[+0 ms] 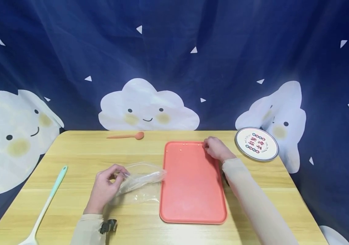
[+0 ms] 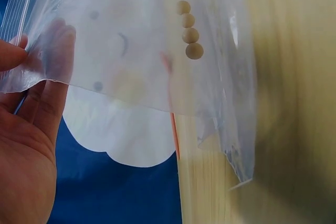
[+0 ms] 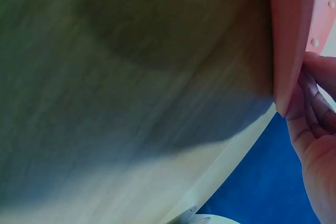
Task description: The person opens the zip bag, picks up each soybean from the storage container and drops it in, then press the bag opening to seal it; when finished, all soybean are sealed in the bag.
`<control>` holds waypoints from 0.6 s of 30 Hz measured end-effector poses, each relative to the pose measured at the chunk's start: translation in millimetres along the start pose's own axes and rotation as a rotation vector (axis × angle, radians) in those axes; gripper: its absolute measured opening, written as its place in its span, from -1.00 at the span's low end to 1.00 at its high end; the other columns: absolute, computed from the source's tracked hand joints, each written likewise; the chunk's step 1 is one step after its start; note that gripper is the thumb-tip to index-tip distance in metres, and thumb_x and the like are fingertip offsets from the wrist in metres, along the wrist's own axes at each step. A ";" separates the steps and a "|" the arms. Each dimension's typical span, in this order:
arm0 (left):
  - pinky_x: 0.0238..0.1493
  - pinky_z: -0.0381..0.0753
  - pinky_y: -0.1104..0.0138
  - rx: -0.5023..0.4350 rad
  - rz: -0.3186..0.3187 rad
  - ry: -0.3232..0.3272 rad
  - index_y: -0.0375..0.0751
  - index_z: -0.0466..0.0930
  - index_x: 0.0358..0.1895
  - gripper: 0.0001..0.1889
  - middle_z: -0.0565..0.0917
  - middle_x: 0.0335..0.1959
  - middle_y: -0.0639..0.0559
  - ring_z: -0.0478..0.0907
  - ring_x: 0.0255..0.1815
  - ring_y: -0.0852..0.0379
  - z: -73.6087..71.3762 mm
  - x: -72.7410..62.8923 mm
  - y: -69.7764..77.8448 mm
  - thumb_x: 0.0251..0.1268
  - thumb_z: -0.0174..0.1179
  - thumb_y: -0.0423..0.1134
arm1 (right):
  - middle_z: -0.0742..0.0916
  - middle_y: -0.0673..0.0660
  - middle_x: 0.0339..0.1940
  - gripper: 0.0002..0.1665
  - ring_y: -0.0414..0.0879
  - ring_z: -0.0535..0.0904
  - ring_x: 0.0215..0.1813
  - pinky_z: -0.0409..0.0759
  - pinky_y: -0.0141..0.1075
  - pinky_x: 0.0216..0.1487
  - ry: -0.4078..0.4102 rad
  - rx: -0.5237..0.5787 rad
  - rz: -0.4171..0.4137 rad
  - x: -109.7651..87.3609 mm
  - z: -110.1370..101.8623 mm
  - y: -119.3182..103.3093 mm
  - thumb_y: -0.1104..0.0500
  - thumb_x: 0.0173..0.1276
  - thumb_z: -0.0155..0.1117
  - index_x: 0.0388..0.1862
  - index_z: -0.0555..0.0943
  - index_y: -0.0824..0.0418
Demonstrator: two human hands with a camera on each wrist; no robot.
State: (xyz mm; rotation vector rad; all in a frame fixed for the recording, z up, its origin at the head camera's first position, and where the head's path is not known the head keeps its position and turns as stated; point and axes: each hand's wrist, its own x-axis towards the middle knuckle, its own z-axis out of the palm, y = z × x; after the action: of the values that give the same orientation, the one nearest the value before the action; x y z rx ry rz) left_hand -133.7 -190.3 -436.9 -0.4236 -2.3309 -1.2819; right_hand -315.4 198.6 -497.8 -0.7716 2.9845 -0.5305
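In my left hand [image 1: 108, 185] the thumb and fingers pinch the top of a clear zip bag [image 1: 142, 178], whose far end overlaps the tray's left edge in the head view. The left wrist view shows a short row of several round beige balls, like soybeans [image 2: 190, 35], inside the bag. A pink rectangular tray [image 1: 193, 187] lies at the middle right of the table. At its far right corner, my right hand [image 1: 217, 148] grips the rim, thumb on top and fingers outside. Several pale balls [image 1: 180, 150] sit in the tray's far end.
An orange spoon [image 1: 139, 135] lies near the table's far edge. To the left is a long mint-and-white handled utensil [image 1: 50, 197], its head cut off by the frame. A white oval plate [image 1: 266, 149] with red characters stands at the far right. Behind hangs a blue curtain [image 1: 168, 61].
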 end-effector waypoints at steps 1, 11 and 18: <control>-0.41 0.54 0.50 0.000 -0.003 0.000 -0.29 0.63 -0.41 -0.73 0.72 -0.45 -0.06 0.64 -0.51 0.01 0.1 -0.3 -0.2 0.05 0.15 -0.74 | 0.61 0.09 -0.42 -0.91 0.06 0.57 -0.26 0.57 -0.09 -0.13 -0.004 -0.002 0.002 -0.2 -0.5 -0.3 0.40 0.19 0.24 -0.38 0.64 0.26; -0.41 0.53 0.50 -0.006 -0.005 0.004 -0.28 0.63 -0.41 -0.72 0.72 -0.45 -0.05 0.63 -0.51 0.03 0.8 -1.6 -1.5 0.06 0.15 -0.74 | 0.66 0.06 -0.37 -0.94 0.00 0.58 -0.24 0.55 -0.11 -0.11 0.050 0.112 0.073 -7.9 -6.3 -5.1 0.36 0.24 0.29 -0.36 0.63 0.22; -0.40 0.53 0.51 -0.005 -0.027 0.005 -0.29 0.63 -0.40 -0.73 0.72 -0.45 -0.05 0.63 -0.51 0.04 0.2 -1.1 -0.6 0.07 0.14 -0.74 | 0.68 0.06 -0.31 -0.93 -0.05 0.61 -0.22 0.58 -0.16 -0.10 0.130 0.326 0.065 -18.7 -12.9 -24.1 0.39 0.23 0.37 -0.32 0.66 0.28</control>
State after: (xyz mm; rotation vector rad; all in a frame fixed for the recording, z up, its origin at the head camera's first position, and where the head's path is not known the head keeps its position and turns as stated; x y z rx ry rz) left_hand -133.1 -190.5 -438.0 -0.3918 -2.3375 -1.3000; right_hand -288.9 191.8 -479.0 -0.6324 2.9076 -1.0655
